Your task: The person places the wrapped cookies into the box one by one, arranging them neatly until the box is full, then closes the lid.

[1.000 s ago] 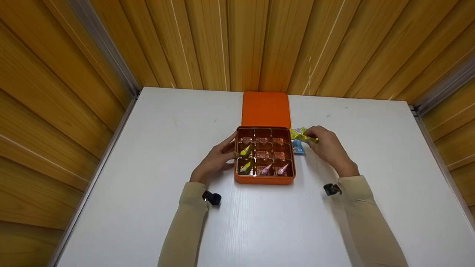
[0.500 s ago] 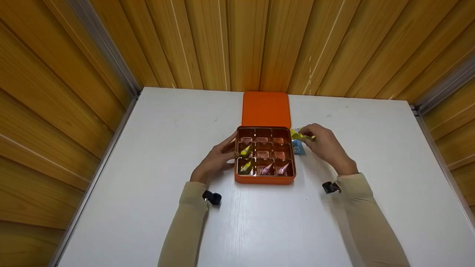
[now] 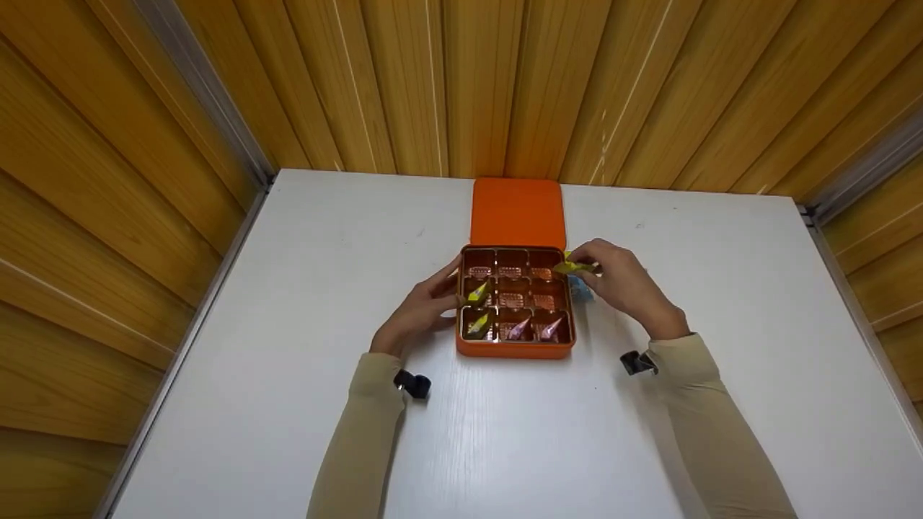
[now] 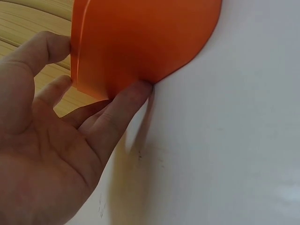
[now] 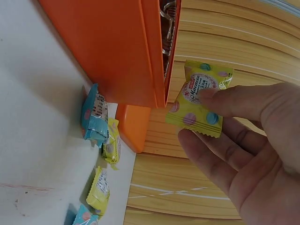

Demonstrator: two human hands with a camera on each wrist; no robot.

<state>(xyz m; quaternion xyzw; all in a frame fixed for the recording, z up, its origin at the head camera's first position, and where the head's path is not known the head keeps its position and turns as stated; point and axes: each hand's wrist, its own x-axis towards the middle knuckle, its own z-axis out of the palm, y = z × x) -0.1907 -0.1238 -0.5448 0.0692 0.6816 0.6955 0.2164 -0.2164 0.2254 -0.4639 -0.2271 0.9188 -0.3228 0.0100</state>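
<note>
An orange box point(image 3: 515, 351) with a nine-part insert lies open in the head view. Yellow wrapped candies point(image 3: 477, 326) occupy its front-left and middle-left compartments; pink wrapped ones point(image 3: 550, 330) sit in the front middle and front right. Fairly straight fingers of my left hand point(image 3: 418, 311) touch the box's left side and rim, and in the left wrist view one fingertip reaches the lower edge near the table. Between thumb and fingers my right hand point(image 3: 626, 285) pinches a yellow wrapped candy point(image 5: 201, 96), raised by the box's back-right corner with its printed face toward the wrist camera.
Behind the box its orange lid point(image 3: 518, 213) lies flat on the white table point(image 3: 346, 238). Right of the box, partly under my right hand, are a blue candy point(image 5: 95, 117), a yellow candy point(image 5: 99, 190) and others. Wood-look panels point(image 3: 476, 86) enclose the table.
My right hand has lifted the yellow candy and moved left, so the candy now overlaps the box's back-right compartment. The left hand and box have stayed in place.
</note>
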